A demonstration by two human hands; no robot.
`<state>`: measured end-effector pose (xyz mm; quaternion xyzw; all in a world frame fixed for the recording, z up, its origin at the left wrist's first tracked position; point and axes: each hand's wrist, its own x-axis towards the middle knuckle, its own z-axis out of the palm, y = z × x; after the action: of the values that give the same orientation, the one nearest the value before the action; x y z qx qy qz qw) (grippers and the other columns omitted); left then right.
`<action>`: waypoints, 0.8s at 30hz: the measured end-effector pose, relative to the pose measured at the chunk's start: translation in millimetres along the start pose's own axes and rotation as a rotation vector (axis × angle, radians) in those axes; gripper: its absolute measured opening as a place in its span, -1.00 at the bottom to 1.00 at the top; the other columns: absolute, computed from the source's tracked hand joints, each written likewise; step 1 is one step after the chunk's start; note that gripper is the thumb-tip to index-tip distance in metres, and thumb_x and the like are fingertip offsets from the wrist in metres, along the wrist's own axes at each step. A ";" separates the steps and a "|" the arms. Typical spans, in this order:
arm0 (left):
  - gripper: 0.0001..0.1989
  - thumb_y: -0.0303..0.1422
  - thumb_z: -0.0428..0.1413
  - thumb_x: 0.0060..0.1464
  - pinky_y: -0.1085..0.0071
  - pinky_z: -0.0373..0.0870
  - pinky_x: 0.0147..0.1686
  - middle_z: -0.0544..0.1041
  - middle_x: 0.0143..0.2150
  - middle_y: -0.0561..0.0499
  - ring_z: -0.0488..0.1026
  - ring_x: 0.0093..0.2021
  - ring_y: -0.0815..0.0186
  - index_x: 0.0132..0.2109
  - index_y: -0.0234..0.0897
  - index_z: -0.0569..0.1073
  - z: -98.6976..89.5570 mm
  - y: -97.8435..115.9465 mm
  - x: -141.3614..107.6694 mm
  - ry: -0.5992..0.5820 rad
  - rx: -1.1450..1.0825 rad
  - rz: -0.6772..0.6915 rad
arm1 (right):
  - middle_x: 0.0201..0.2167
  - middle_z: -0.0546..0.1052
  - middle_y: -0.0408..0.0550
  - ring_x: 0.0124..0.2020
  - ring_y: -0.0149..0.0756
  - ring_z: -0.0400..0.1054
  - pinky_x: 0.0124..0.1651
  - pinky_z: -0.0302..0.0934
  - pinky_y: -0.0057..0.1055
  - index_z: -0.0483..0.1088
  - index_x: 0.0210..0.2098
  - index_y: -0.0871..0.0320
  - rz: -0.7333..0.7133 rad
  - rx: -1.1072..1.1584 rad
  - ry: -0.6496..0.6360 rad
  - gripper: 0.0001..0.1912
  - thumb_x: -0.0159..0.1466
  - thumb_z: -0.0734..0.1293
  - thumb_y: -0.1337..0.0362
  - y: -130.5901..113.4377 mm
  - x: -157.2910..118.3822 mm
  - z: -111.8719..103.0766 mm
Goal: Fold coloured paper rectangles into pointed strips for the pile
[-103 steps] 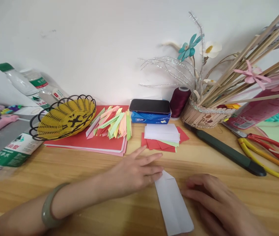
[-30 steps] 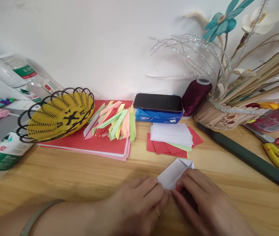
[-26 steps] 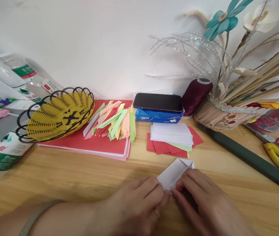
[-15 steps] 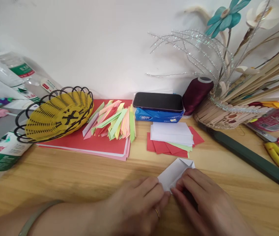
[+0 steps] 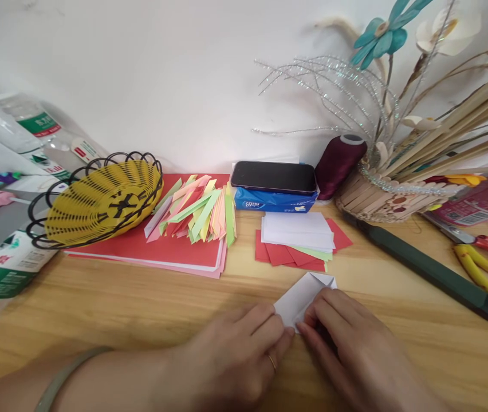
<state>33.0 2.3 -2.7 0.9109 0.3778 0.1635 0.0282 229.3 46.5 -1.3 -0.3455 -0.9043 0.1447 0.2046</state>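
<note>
Bare tabletop lay free to the left of my fingers. Just beyond them a paper stack barred the way forward, backed by a blue packet; to their right a dark green handle slanted across.

- a craft workspace, whether home or studio unclear;
- wooden table, back edge against a white wall;
- near that edge, folded paper strips, thread spool;
- toward the right edge, scissors

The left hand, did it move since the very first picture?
Yes: the left hand has moved back, down the picture, away from the small paper stack.
</note>
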 end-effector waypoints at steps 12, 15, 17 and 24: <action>-0.88 -0.43 -0.09 0.27 0.42 0.36 -0.19 0.43 -0.27 0.05 0.40 -0.21 0.36 -0.17 -0.26 0.35 7.3 -2.0 -2.9 0.004 0.026 -0.045 | -0.40 0.40 -0.09 -0.42 -0.33 0.32 -0.41 0.23 -0.40 0.29 -0.33 0.10 -0.038 -0.062 -0.019 -0.80 0.33 0.07 0.35 8.9 -6.9 -5.7; -0.85 -0.39 -0.07 0.27 0.41 0.37 -0.19 0.42 -0.32 0.05 0.39 -0.25 0.36 -0.24 -0.28 0.37 3.4 -8.8 2.0 0.062 0.030 -0.033 | -0.26 0.48 -0.06 -0.24 -0.30 0.37 -0.22 0.26 -0.34 0.35 -0.11 0.10 -0.251 -0.126 -0.021 -0.66 0.37 -0.01 0.35 10.1 -9.4 -19.6; -0.83 -0.39 -0.04 0.26 0.38 0.37 -0.19 0.41 -0.33 0.05 0.38 -0.25 0.34 -0.30 -0.30 0.38 -1.0 -13.9 5.8 0.124 0.065 -0.005 | -0.23 0.53 -0.08 -0.14 -0.30 0.37 -0.11 0.23 -0.33 0.35 -0.04 0.13 -0.381 -0.188 0.007 -0.61 0.38 -0.04 0.37 7.7 -10.5 -25.5; -0.85 -0.44 -0.02 0.16 0.23 0.39 -0.17 0.42 -0.31 -0.08 0.34 -0.18 0.19 -0.23 -0.37 0.44 -14.4 -12.7 12.5 0.128 0.106 0.026 | -0.09 0.53 -0.16 -0.07 -0.33 0.39 -0.05 0.27 -0.40 0.40 -0.06 0.14 -0.476 -0.181 0.000 -0.69 0.35 0.08 0.35 -14.8 -14.3 -17.4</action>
<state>28.1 19.0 12.2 0.9037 0.3750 0.2013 -0.0464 238.8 28.2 16.1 -0.1398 -0.9695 0.0110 0.2009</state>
